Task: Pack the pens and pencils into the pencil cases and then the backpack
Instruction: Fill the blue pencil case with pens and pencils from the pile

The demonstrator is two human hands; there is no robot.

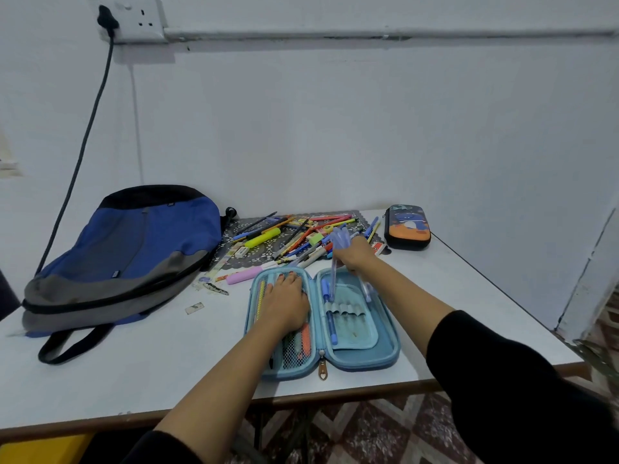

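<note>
**A:** Start closest. What is the left hand [286, 304] doing?

**B:** It lies flat on the mesh half of the open blue pencil case [365, 358], fingers straight and side by side, pressing that half onto the table [134, 373]. It grips nothing.

**A:** And the right hand [355, 254]?

**B:** Its fingers are curled tight round a bunch of clear blue pens [333, 279], held over the case's other half. The pens run roughly along the twelve-to-six line. Their lower ends point to six o'clock, toward the person.

**A:** Where do they need to go?

**B:** Probably into the elastic loops [348, 311], which lie at six o'clock from those fingers, just below the pen ends. One blue pen [330, 321] already sits in the leftmost loop, on the same axis. The right hand is plainly the nearer, so the pens likely need only to slide down lengthwise.

**A:** Farther out?

**B:** At twelve o'clock from the case lies the loose pile of pens and pencils [294, 234], unpacked. The blue backpack [134, 249] lies at ten o'clock, and a closed dinosaur pencil case [407, 227] at one o'clock.
</note>
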